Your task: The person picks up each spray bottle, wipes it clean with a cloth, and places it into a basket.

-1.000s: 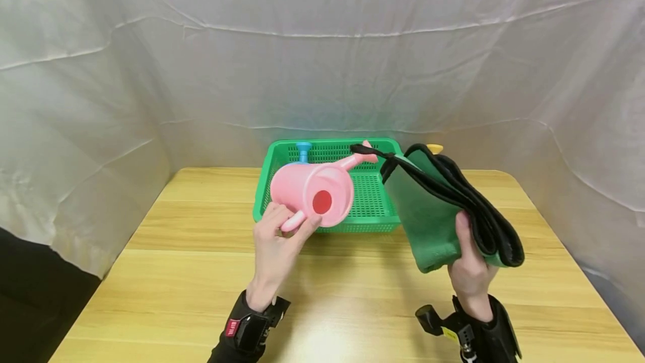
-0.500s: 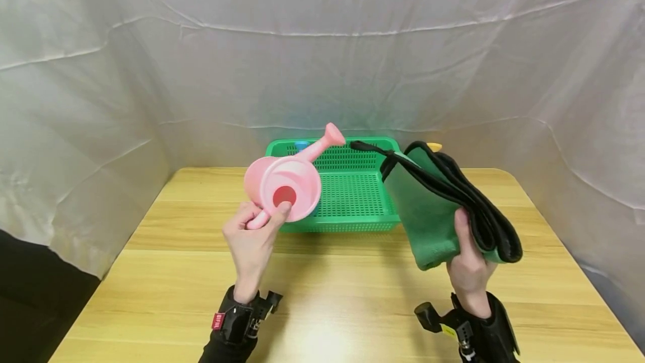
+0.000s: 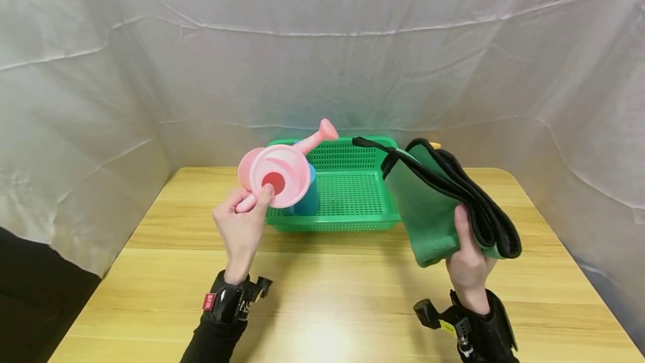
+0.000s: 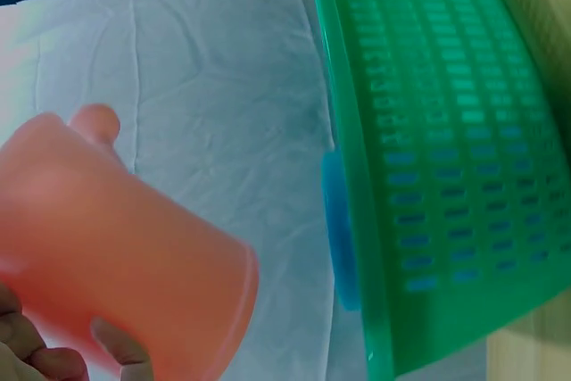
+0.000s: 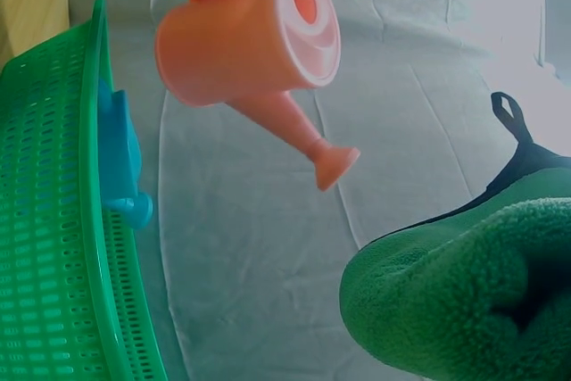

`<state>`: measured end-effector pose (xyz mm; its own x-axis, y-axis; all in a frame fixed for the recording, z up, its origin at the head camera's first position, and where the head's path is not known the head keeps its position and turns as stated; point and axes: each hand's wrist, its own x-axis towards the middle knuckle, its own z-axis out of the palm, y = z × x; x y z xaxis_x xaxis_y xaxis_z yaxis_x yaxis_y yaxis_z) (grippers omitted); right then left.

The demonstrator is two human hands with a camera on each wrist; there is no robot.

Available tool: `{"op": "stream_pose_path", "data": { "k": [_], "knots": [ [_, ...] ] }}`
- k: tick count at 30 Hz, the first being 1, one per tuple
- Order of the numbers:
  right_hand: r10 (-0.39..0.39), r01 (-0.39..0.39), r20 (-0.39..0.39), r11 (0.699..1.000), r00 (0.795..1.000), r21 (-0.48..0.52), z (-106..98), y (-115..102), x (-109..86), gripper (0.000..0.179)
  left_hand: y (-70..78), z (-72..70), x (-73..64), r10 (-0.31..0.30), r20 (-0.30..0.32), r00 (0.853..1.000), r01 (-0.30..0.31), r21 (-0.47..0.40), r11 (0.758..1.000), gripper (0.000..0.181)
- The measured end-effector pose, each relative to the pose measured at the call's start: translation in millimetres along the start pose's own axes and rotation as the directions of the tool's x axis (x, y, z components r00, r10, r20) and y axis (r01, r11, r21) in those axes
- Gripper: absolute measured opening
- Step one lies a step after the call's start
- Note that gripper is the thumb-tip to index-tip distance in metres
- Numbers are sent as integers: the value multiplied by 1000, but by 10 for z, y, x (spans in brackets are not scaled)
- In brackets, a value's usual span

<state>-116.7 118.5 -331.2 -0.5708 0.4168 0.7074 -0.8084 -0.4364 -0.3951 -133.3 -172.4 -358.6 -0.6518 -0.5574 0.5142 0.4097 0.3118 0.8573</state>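
Pink watering can (image 3: 289, 166) and green cloth (image 3: 428, 214), both up in the air!
Left hand (image 3: 239, 234) grips the can's handle (image 3: 247, 203), clear of the green basket (image 3: 347, 219) holding a blue can (image 3: 309, 198); right hand (image 3: 470, 268) clasps the folded cloth above the wood-grain table (image 3: 327, 279), glare shining off its near part, creased pale sheeting (image 3: 322, 77) walling back and sides.

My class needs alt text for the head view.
A left hand holds a pink watering can and a right hand grips a folded, black-edged green cloth, above a table bearing a green basket with a blue object inside.
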Motion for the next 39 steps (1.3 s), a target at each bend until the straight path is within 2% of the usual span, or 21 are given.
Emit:
{"op": "stream_pose_path", "data": {
  "k": [6, 12, 16, 22, 24, 27, 34, 37, 39],
  "knots": [
    [-19, 18, -51, 1000, 999, -15, -2, 14, 30, 17, -31, 31, 219, -5, 97, 995, -9, 142, 990, 32],
    [-3, 0, -82, 999, 997, -35, -16, 6, 44, 11, -44, 126, 466, 50, 201, 978, -98, 234, 967, 35],
    [-14, 11, -85, 999, 996, -34, -15, 10, 50, 13, -32, 212, 602, 79, 278, 957, -159, 279, 947, 39],
    [-38, 40, -105, 999, 994, 21, -1, 20, 52, 18, -23, 346, 795, 92, 398, 913, -236, 331, 913, 44],
    [-47, 51, -109, 998, 993, 29, -2, 24, 56, 17, -26, 384, 866, 92, 437, 895, -265, 354, 897, 46],
    [-62, 66, -112, 997, 992, 35, -8, 22, 73, 16, -22, 438, 974, 80, 510, 856, -308, 381, 872, 45],
    [-79, 88, -160, 995, 984, 54, -39, 6, 111, 18, -2, 574, 1174, -44, 660, 750, -355, 458, 815, 44],
    [-80, 95, -173, 992, 982, 83, -49, 6, 120, 19, -8, 645, 1232, -62, 704, 708, -416, 485, 769, 41],
    [-81, 99, -180, 991, 980, 94, -55, 2, 124, 20, -22, 697, 1262, -60, 724, 687, -465, 502, 729, 40]
  ]
}}
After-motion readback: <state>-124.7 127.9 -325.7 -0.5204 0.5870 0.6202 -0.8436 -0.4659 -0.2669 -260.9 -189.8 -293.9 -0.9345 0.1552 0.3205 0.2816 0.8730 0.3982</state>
